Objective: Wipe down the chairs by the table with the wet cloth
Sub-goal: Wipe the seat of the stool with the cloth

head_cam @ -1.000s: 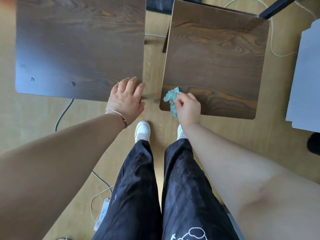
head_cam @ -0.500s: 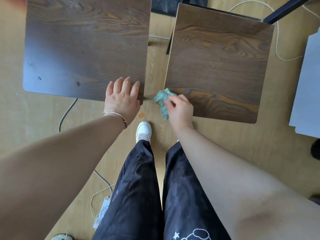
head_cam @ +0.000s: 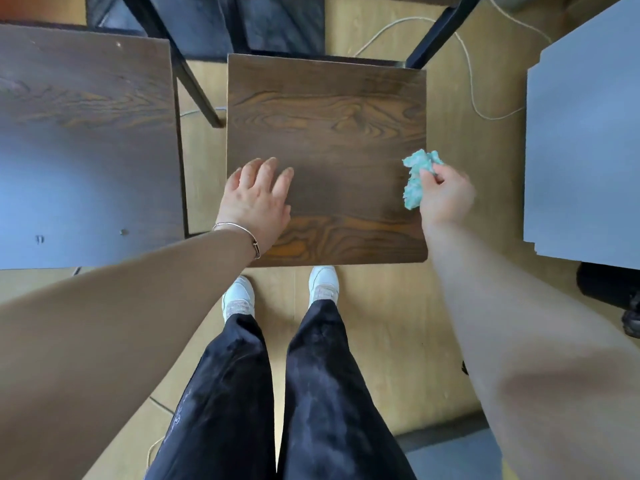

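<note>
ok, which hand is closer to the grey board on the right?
Right. The right hand, gripping the cloth at the seat's right edge, sits just left of the grey board; the left hand rests near the seat's left edge.

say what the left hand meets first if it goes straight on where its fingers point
Only bare dark brown wood-grain chair seat as far as its far edge, it seems. The left hand rests on it; the crumpled teal cloth in the right hand lies off that line.

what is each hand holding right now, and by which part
The right hand pinches the teal cloth by its right side. The left hand holds nothing and rests flat on the chair seat.
</note>
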The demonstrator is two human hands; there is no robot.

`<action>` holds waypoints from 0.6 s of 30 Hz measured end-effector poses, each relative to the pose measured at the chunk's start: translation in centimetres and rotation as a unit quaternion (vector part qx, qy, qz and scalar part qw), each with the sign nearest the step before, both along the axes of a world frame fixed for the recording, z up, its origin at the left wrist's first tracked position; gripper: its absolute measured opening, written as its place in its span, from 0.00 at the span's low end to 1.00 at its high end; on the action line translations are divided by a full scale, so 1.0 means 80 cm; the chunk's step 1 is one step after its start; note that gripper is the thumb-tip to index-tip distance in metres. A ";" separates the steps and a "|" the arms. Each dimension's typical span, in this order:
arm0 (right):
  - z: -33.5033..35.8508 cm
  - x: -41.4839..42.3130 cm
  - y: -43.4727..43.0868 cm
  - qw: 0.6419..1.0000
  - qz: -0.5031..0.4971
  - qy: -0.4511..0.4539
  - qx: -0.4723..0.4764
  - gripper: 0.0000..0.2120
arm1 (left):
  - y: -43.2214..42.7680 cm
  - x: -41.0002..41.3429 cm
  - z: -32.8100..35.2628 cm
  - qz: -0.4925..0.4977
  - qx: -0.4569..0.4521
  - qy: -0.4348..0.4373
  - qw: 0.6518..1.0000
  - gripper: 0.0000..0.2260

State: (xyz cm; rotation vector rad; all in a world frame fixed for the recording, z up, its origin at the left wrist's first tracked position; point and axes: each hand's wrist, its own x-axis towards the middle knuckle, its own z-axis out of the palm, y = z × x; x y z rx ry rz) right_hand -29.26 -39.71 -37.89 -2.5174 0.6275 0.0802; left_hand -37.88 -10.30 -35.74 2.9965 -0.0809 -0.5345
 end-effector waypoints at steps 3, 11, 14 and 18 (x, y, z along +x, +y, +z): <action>-0.011 0.018 -0.027 1.000 0.012 0.018 -0.014 0.12 | -0.043 0.031 -0.004 -0.021 0.003 0.001 1.000 0.28; -0.038 0.023 -0.020 0.996 0.073 0.057 0.013 0.11 | -0.105 0.044 -0.017 -0.069 -0.001 0.004 0.998 0.29; -0.046 0.014 -0.017 0.997 0.058 0.054 0.023 0.10 | -0.100 0.037 -0.020 -0.061 -0.002 0.004 0.998 0.28; -0.047 0.006 -0.008 0.996 0.071 0.048 0.016 0.10 | -0.078 0.024 -0.024 -0.045 0.014 0.008 0.999 0.28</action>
